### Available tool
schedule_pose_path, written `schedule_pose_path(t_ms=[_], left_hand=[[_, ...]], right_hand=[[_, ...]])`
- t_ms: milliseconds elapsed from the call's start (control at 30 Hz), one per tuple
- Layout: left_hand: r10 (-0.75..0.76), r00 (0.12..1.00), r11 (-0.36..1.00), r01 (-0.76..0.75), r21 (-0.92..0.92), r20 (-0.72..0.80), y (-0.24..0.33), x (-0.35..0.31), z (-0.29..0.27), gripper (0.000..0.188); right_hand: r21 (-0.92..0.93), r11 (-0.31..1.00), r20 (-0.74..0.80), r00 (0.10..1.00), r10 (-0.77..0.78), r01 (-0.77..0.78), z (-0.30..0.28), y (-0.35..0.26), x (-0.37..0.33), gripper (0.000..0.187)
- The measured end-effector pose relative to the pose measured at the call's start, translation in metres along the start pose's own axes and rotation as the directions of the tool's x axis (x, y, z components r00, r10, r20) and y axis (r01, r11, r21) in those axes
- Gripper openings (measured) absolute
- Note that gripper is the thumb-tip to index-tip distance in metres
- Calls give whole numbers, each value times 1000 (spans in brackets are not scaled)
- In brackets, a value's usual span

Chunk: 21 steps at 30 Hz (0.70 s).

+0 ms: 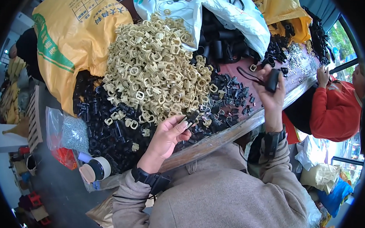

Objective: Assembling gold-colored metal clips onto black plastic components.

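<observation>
My left hand [168, 136] pinches a small black part [192, 116] with a pale piece at its near end, just over the table's front edge. Fingers of my right hand [274, 95] wrap round a black cylindrical casing [272, 80], held raised to the right; a dark strap [249, 74] hangs off to its left. Beyond my left hand rises a big heap of cream plastic clips [152, 68]. Small black parts with metal bits [232, 91] lie between the two hands. More black plastic parts [112, 131] spread left of my left hand.
A yellow woven sack [80, 36] stands at the left, and a white sack [239, 18] of black tubes at the back. Small metal pieces [297, 56] lie far right. A bag of small grey pieces [75, 133] and a tape roll [100, 167] sit left. A person in red [336, 110] sits right.
</observation>
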<state>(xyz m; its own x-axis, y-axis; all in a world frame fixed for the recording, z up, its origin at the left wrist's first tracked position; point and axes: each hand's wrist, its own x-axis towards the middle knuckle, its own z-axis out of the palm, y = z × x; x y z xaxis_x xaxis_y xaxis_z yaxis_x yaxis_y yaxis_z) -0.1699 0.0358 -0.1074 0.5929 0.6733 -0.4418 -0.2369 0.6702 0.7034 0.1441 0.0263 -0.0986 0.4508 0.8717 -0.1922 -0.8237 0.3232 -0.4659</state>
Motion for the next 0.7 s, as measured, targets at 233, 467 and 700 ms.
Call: schedule_pose_path(t_ms=[233, 467, 700], left_hand=[[-67, 998, 995, 67, -70, 3, 5, -1, 4, 30], [-97, 993, 994, 93, 55, 74, 1, 9, 6, 28], [-118, 993, 990, 115, 85, 29, -3, 7, 5, 26]], right_hand=[[-929, 349, 138, 757, 639, -125, 20, 52, -55, 46], [-830, 300, 544, 560, 625, 471, 36, 74, -50, 52], [-641, 100, 637, 454, 623, 761, 42, 72, -58, 52]])
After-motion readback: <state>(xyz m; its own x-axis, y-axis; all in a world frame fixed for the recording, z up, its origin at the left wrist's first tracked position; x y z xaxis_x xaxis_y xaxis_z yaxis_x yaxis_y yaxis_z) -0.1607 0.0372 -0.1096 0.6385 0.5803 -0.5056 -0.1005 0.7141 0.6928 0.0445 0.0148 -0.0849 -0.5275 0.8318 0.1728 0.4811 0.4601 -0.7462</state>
